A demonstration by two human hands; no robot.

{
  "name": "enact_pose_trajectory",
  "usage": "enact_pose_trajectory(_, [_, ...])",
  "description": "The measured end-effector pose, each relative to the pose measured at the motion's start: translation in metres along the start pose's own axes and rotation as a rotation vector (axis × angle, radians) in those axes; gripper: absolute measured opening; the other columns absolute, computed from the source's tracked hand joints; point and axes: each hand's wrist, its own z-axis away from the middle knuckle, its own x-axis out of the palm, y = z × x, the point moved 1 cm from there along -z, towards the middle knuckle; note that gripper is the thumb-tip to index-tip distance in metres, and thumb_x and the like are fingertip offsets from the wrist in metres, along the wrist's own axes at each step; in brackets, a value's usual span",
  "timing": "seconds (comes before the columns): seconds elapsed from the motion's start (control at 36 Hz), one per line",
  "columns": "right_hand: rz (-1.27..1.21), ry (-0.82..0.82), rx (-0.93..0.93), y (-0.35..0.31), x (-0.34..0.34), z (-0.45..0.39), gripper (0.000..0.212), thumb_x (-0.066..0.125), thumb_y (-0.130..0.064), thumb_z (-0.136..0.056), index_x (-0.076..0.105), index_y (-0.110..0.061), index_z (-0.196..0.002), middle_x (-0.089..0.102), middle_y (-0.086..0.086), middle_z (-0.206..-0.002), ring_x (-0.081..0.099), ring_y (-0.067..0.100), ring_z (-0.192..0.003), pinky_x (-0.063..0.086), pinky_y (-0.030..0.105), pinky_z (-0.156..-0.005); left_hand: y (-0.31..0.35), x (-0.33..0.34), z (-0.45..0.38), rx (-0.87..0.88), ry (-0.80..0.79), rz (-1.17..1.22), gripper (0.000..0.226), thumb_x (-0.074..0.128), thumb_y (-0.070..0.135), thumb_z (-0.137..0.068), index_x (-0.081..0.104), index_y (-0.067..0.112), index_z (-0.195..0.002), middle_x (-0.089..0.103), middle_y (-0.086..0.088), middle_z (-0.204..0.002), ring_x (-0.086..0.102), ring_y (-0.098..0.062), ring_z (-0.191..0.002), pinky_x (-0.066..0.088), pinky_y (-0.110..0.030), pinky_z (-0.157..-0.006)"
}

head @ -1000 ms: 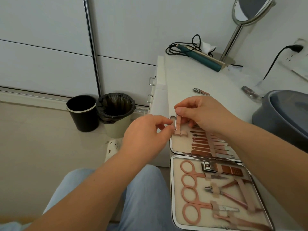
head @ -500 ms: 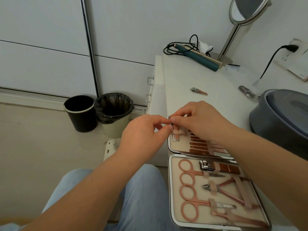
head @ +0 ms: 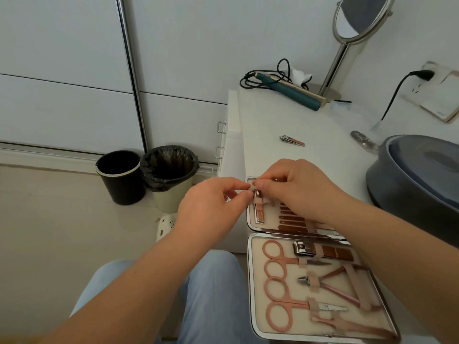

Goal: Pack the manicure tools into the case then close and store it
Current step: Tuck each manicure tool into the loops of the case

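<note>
The left hand [head: 213, 207] pinches the elastic strap at the far-left corner of the open case [head: 250, 281], and the right hand [head: 295, 189] pinches the same spot from the other side, fingertips nearly meeting over a small clipper [head: 258, 209] whose long axis runs toward the person. Beyond the case, well apart on the white tabletop [head: 323, 150], lies a loose nail clipper [head: 291, 141], nearer the right hand, with open surface between.

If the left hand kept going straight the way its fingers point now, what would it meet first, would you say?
The left hand points rightward; its fingertips already touch the elastic strap over the small tool, so that comes first, then the right hand's fingers. Depth is unclear.
</note>
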Motion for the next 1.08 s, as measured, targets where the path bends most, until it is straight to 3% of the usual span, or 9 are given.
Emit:
enact_pose_trajectory(0.08, [-0.055, 0.129, 0.071, 0.016, -0.008, -0.011, 0.013, 0.058, -0.035, -0.085, 0.064, -0.042, -0.075, 0.054, -0.030, -0.074, 0.050, -0.007, -0.075, 0.033, 0.010, -0.065, 0.000, 0.000, 0.001, 0.006, 0.003, -0.010, 0.015, 0.056, 0.040, -0.079, 0.067, 0.042, -0.090, 0.067, 0.017, -0.081, 0.059, -0.001, -0.080, 0.051, -0.031, -0.074])
enact_pose_trajectory(0.17, [-0.037, 0.223, 0.163, 0.036, -0.020, -0.029, 0.008, 0.057, -0.034, -0.086, 0.064, -0.037, -0.086, 0.052, -0.027, -0.080, 0.048, -0.005, -0.073, 0.033, 0.015, -0.067, 0.002, 0.001, 0.004, 0.016, -0.003, 0.025, 0.018, 0.055, 0.035, -0.081, 0.064, 0.043, -0.095, 0.061, 0.020, -0.083, 0.055, 0.002, -0.080, 0.045, -0.020, -0.069])
enact_pose_trajectory(0.22, [0.021, 0.268, 0.213, 0.050, -0.026, -0.042, 0.017, 0.056, -0.033, -0.086, 0.066, -0.029, -0.099, 0.056, -0.016, -0.093, 0.048, 0.001, -0.081, 0.033, 0.020, -0.078, 0.003, 0.003, 0.005, 0.038, -0.030, 0.040, 0.019, 0.056, 0.038, -0.080, 0.061, 0.047, -0.096, 0.058, 0.021, -0.082, 0.053, 0.003, -0.080, 0.042, -0.018, -0.068])
enact_pose_trajectory(0.31, [0.099, 0.294, 0.288, 0.069, -0.030, -0.060, 0.028, 0.055, -0.032, -0.087, 0.061, -0.023, -0.113, 0.057, -0.003, -0.113, 0.048, 0.012, -0.096, 0.033, 0.023, -0.080, 0.004, 0.005, 0.006, 0.067, -0.052, 0.065, 0.015, 0.056, 0.045, -0.074, 0.056, 0.057, -0.082, 0.058, 0.021, -0.080, 0.052, 0.004, -0.078, 0.044, -0.020, -0.070])
enact_pose_trajectory(0.39, [0.154, 0.301, 0.354, 0.084, -0.031, -0.077, 0.035, 0.053, -0.032, -0.087, 0.055, -0.022, -0.121, 0.052, 0.004, -0.123, 0.051, 0.020, -0.106, 0.038, 0.028, -0.080, -0.001, 0.008, 0.005, 0.056, -0.033, 0.119, 0.015, 0.060, 0.044, -0.071, 0.059, 0.057, -0.079, 0.060, 0.021, -0.077, 0.052, 0.005, -0.076, 0.043, -0.021, -0.069])
enact_pose_trajectory(0.5, [0.249, 0.302, 0.415, 0.089, -0.032, -0.095, 0.046, 0.050, -0.039, -0.089, 0.047, -0.021, -0.131, 0.046, 0.008, -0.130, 0.044, 0.028, -0.119, 0.041, 0.037, -0.092, -0.008, 0.013, 0.005, 0.026, -0.029, 0.174, 0.021, 0.061, 0.046, -0.071, 0.059, 0.059, -0.087, 0.059, 0.027, -0.082, 0.053, 0.005, -0.070, 0.040, -0.017, -0.064])
enact_pose_trajectory(0.67, [0.304, 0.294, 0.379, 0.085, -0.028, -0.102, 0.030, 0.044, -0.031, -0.092, 0.062, -0.023, -0.115, 0.058, 0.006, -0.118, 0.049, 0.028, -0.109, 0.044, 0.037, -0.089, -0.014, 0.018, 0.006, -0.003, -0.012, 0.266, 0.023, 0.061, 0.047, -0.069, 0.062, 0.054, -0.091, 0.061, 0.020, -0.079, 0.053, 0.002, -0.064, 0.042, -0.020, -0.061])
enact_pose_trajectory(0.81, [0.264, 0.330, 0.379, 0.087, -0.028, -0.097, 0.027, 0.049, -0.032, -0.091, 0.063, -0.022, -0.112, 0.062, 0.004, -0.112, 0.053, 0.025, -0.103, 0.048, 0.036, -0.085, -0.014, 0.019, 0.007, -0.018, -0.018, 0.293, 0.027, 0.057, 0.054, -0.065, 0.061, 0.054, -0.091, 0.061, 0.019, -0.080, 0.055, 0.002, -0.066, 0.043, -0.015, -0.057])
enact_pose_trajectory(1.08, [-0.128, 0.356, 0.277, 0.063, -0.027, -0.059, 0.012, 0.066, -0.029, -0.080, 0.058, -0.027, -0.089, 0.057, -0.016, -0.081, 0.054, 0.007, -0.079, 0.037, 0.020, -0.066, -0.009, 0.015, 0.008, -0.033, -0.046, 0.312, 0.023, 0.060, 0.048, -0.068, 0.061, 0.057, -0.088, 0.061, 0.020, -0.079, 0.054, 0.002, -0.068, 0.042, -0.009, -0.060])
